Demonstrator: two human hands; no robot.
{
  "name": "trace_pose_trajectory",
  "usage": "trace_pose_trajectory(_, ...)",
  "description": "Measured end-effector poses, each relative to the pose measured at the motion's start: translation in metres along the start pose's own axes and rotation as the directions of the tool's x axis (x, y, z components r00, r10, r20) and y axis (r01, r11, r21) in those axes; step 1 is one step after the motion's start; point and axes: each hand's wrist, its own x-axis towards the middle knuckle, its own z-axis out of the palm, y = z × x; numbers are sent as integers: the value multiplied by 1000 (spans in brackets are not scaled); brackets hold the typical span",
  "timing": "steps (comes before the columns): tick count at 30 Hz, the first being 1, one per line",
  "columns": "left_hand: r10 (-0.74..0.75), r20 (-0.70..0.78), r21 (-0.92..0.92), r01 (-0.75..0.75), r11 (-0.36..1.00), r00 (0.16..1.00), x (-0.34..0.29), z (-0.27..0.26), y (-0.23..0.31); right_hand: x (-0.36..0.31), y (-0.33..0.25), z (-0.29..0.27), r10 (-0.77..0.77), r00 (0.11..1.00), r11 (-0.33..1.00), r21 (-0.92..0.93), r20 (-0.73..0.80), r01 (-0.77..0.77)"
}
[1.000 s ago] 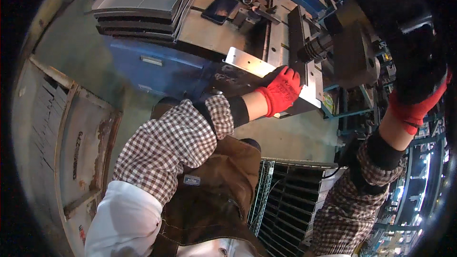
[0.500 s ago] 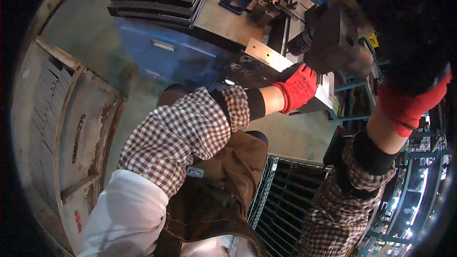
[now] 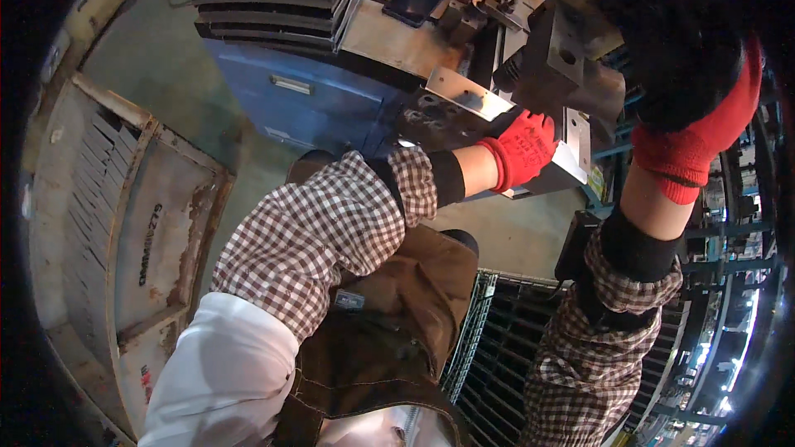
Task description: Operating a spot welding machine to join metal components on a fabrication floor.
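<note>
My left hand (image 3: 523, 149), in a red glove with a dark palm, has its fingers curled on the edge of a bent sheet-metal part (image 3: 577, 142). A bright flange with holes (image 3: 460, 91) shows just beyond that hand. Above the part hangs a dark metal machine head (image 3: 556, 54) with a thick round bar at its side. My right hand (image 3: 694, 136), gloved the same way, is raised at the upper right beside the machine head. Its fingers are lost in deep shadow, so what they touch is hidden.
Stacked grey sheet-metal panels (image 3: 265, 0) lie at the bench's far left, over a blue cabinet (image 3: 306, 91). A dark flat device (image 3: 416, 2) and clamp pieces (image 3: 476, 8) rest on the bench. A worn metal bin (image 3: 157, 223) stands left; a wire crate (image 3: 505, 339) sits near my legs.
My right hand has moved up and to the left. The machine head has shifted slightly left and up in view. My left hand stays on the sheet-metal part, nearly still.
</note>
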Motion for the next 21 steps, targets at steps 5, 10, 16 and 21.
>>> trace_pose_trajectory(5,-15,35,-4,15,1000,999,1,-5,1,-7,-2,5,13,1000,1000,-10,-4,-13)
trace_pose_trajectory(10,0,19,14,0,1000,1000,2,-3,3,-9,-5,6,29,1000,999,-15,4,-29)
trace_pose_trajectory(16,5,20,11,-5,1000,1000,4,3,3,-12,-6,7,50,999,999,-14,4,-50)
trace_pose_trajectory(21,20,-9,13,-20,1000,1000,3,4,1,-15,-5,9,71,997,997,-11,3,-71)
